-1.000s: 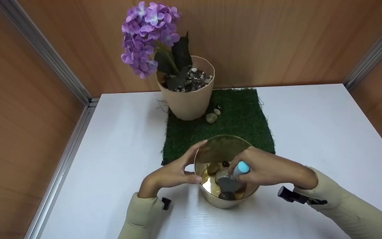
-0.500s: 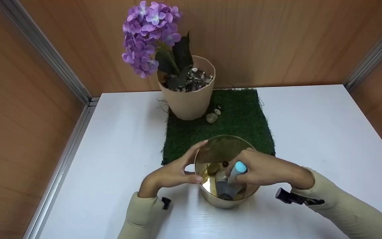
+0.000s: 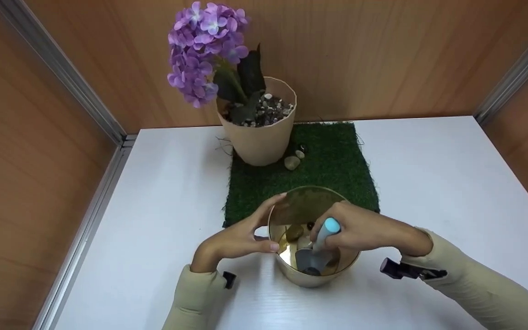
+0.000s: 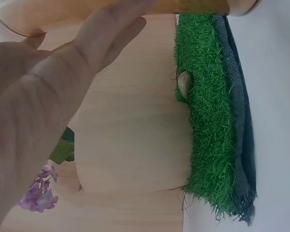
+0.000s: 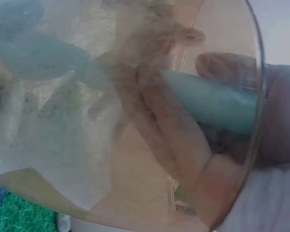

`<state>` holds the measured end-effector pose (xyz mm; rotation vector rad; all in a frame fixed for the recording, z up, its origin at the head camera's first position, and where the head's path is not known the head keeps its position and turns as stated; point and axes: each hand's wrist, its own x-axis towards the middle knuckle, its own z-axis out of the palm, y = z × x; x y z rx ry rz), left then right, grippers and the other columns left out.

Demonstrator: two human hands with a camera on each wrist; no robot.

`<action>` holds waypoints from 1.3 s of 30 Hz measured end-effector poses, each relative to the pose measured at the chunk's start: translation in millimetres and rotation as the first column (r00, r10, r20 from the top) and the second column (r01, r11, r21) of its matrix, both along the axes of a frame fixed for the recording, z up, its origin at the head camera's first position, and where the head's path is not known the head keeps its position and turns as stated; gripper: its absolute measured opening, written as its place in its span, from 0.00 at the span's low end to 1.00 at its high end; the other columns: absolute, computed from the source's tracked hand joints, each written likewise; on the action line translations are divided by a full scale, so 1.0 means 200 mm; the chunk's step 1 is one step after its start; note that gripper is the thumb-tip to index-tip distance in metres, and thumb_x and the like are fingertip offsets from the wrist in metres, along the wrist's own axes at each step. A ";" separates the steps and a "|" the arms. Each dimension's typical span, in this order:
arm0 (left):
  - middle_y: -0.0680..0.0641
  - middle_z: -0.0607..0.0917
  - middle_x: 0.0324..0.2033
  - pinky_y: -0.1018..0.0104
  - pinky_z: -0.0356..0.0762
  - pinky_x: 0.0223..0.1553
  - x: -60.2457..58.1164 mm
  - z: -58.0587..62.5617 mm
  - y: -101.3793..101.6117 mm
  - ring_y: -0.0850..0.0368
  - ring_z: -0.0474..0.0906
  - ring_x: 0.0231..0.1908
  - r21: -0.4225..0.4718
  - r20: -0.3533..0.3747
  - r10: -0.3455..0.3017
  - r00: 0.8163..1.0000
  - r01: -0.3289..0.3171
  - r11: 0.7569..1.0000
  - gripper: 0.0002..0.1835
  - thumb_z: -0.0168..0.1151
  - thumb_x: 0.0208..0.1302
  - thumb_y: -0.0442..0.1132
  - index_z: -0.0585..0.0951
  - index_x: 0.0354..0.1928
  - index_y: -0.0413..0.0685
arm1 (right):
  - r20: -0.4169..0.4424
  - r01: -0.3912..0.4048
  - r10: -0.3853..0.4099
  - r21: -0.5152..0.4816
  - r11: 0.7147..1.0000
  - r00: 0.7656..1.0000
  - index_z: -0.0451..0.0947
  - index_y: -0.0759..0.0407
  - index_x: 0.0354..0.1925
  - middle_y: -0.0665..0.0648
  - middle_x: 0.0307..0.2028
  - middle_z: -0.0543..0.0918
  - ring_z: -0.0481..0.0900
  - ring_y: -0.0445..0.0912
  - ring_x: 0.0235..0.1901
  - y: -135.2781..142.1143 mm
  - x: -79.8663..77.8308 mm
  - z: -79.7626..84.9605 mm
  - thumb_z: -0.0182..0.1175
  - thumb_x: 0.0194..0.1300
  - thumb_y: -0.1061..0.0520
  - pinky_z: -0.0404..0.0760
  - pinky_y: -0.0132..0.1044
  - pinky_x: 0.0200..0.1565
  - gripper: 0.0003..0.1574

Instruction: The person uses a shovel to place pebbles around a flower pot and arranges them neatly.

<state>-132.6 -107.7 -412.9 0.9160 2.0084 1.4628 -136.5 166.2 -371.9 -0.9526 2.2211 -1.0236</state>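
Note:
In the head view an amber see-through bowl [image 3: 310, 279] stands on the white table, its far side against the front of a green turf mat. My left hand [image 3: 241, 238] holds its left side, thumb at the near rim and fingers spread along the far side; the left wrist view shows that hand [image 4: 48, 82] by the glass. My right hand [image 3: 355, 229] reaches inside, gripping the pale blue handle [image 3: 329, 227] of a small trowel with its fingers curled round it. The grey trowel blade [image 3: 310, 260] lies low in the bowl among several stones [image 3: 294, 233].
Behind the bowl lies the turf mat [image 3: 337, 160]. On it stands a beige pot [image 3: 259, 144] with gravel and a purple flower [image 3: 200, 50], beside a few pebbles [image 3: 292, 162]. Wooden panels [image 3: 360, 55] rise behind and at both sides of the table.
The trowel and my right hand have shifted slightly left inside the bowl, the blade sliding over the dark stone at the near side. My left hand and the bowl stay in place.

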 end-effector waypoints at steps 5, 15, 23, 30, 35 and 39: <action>0.59 0.50 0.70 0.41 0.61 0.55 -0.03 -0.08 0.00 0.48 0.57 0.65 -0.003 -0.001 0.009 1.000 -0.009 1.000 0.50 0.61 0.54 0.64 0.42 0.72 0.71 | 0.009 0.033 -0.033 -0.041 0.999 0.999 0.84 0.50 0.38 0.48 0.36 0.85 0.76 0.38 0.23 0.01 -0.01 0.00 0.58 0.56 0.68 0.75 0.32 0.23 0.17; 0.61 0.54 0.69 0.37 0.57 0.56 -0.04 -0.13 -0.01 0.51 0.58 0.65 -0.027 0.027 0.031 0.999 -0.031 0.999 0.50 0.63 0.51 0.65 0.42 0.70 0.79 | 0.103 0.138 -0.125 -0.135 0.981 0.987 0.85 0.51 0.36 0.51 0.34 0.86 0.82 0.46 0.32 0.07 -0.01 0.03 0.63 0.55 0.64 0.80 0.42 0.30 0.11; 0.48 0.54 0.69 0.41 0.60 0.56 0.00 0.01 0.00 0.43 0.57 0.65 -0.013 0.045 0.011 0.999 -0.011 1.000 0.52 0.63 0.53 0.63 0.43 0.72 0.65 | 0.292 0.187 -0.113 -0.242 0.952 0.950 0.82 0.65 0.41 0.65 0.42 0.82 0.83 0.56 0.36 0.15 -0.03 0.05 0.52 0.60 0.70 0.80 0.46 0.38 0.14; 0.49 0.53 0.70 0.42 0.62 0.55 0.01 0.03 0.00 0.44 0.57 0.65 -0.011 0.052 0.009 0.999 -0.008 1.000 0.52 0.63 0.53 0.63 0.43 0.72 0.65 | 0.347 0.229 -0.128 -0.267 0.936 0.929 0.82 0.66 0.42 0.68 0.42 0.81 0.83 0.59 0.35 0.18 -0.02 0.06 0.52 0.61 0.70 0.79 0.50 0.37 0.14; 0.51 0.52 0.70 0.45 0.65 0.54 0.00 0.00 0.00 0.44 0.57 0.65 -0.012 0.042 0.013 0.999 -0.013 1.000 0.51 0.63 0.53 0.63 0.43 0.72 0.66 | 0.356 0.236 -0.119 -0.308 0.922 0.927 0.80 0.70 0.43 0.71 0.41 0.81 0.83 0.61 0.34 0.20 -0.02 0.07 0.53 0.63 0.68 0.79 0.51 0.36 0.13; 0.56 0.53 0.69 0.45 0.66 0.54 -0.02 -0.07 -0.01 0.47 0.57 0.65 -0.013 0.050 0.023 0.998 -0.022 1.000 0.51 0.64 0.52 0.63 0.42 0.71 0.73 | 0.399 0.265 -0.118 -0.336 0.904 0.909 0.78 0.74 0.44 0.74 0.42 0.79 0.82 0.61 0.34 0.21 -0.02 0.07 0.53 0.63 0.68 0.79 0.52 0.37 0.13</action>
